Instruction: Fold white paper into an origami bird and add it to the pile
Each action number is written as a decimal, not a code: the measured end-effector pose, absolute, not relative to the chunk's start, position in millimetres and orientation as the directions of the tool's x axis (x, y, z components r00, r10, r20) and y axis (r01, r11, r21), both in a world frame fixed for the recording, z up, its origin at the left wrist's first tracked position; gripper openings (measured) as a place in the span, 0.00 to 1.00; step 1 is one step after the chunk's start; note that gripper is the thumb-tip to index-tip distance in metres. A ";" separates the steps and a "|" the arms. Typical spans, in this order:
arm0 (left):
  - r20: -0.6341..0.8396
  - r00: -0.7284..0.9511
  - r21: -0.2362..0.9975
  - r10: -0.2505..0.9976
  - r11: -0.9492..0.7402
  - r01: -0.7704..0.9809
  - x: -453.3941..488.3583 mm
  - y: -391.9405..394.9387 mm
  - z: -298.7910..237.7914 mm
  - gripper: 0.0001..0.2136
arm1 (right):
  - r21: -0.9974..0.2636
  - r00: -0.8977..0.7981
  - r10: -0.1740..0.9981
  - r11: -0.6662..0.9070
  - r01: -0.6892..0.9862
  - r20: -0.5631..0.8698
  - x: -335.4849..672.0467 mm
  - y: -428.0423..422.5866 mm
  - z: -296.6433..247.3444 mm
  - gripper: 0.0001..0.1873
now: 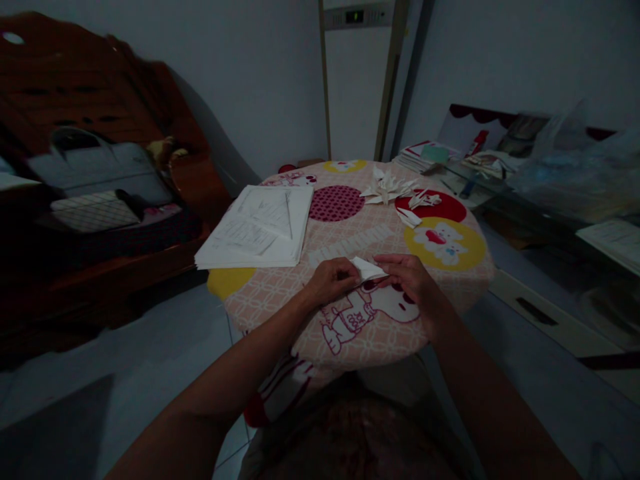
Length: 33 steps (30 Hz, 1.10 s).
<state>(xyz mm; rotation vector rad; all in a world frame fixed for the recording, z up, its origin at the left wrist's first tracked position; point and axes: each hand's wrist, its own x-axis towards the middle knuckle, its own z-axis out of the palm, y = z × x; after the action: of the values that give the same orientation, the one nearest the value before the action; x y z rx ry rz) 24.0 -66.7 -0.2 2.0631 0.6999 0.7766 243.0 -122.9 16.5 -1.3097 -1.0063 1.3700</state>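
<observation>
My left hand (334, 279) and my right hand (407, 275) meet over the near part of a round table with a cartoon-print cloth (280, 293). Between them they pinch a small folded piece of white paper (367, 268), the left hand's fingers curled on its left edge and the right hand's fingers pressed on its right side. Both hands rest on or just above the cloth.
A stack of white sheets (260, 227) lies on the table's left. Several folded paper shapes (387, 187) sit at the far side, more beside them (417, 203). A dark wooden bench with a bag (100, 187) stands left; a cluttered shelf (500, 167) lies right.
</observation>
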 end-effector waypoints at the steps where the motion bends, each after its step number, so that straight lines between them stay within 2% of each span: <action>1: 0.270 0.652 0.823 0.708 -0.521 0.225 25.0 -67.7 -0.1 0.11 | -0.973 0.026 0.977 -0.209 -0.095 -0.212 243.1 -123.3 16.8 0.18; 8: 0.224 0.586 0.752 0.778 -0.521 0.404 34.1 -74.5 7.9 0.09 | -0.976 -0.010 0.981 -0.195 -0.100 -0.195 245.3 -124.4 16.4 0.19; 13: 0.232 0.586 0.703 0.776 -0.550 0.451 38.8 -74.0 5.8 0.08 | -0.976 -0.039 0.983 -0.182 -0.119 -0.178 247.1 -123.5 14.0 0.21; 19: 0.276 0.625 0.643 0.730 -0.624 0.444 39.8 -75.2 3.2 0.15 | -0.976 -0.052 0.986 -0.165 -0.145 -0.159 246.5 -120.8 8.3 0.17; 23: 0.280 0.638 0.705 0.717 -0.605 0.370 41.1 -75.2 2.9 0.15 | -0.979 -0.054 0.987 -0.154 -0.132 -0.148 246.5 -121.9 9.2 0.16; 28: 0.219 0.630 0.838 0.745 -0.475 0.270 40.5 -70.6 0.6 0.12 | -0.975 -0.039 0.979 -0.204 -0.083 -0.202 245.0 -125.7 16.0 0.19; 33: 0.131 0.685 0.912 0.717 -0.357 0.199 39.6 -69.7 2.5 0.12 | -0.973 -0.031 0.977 -0.211 -0.090 -0.209 243.2 -124.0 16.8 0.16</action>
<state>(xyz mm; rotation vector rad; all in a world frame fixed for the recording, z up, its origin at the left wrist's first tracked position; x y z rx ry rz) 39.6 -69.7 2.5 1.8976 0.7151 0.6496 243.2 -124.0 16.8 -1.2817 -1.0473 1.4216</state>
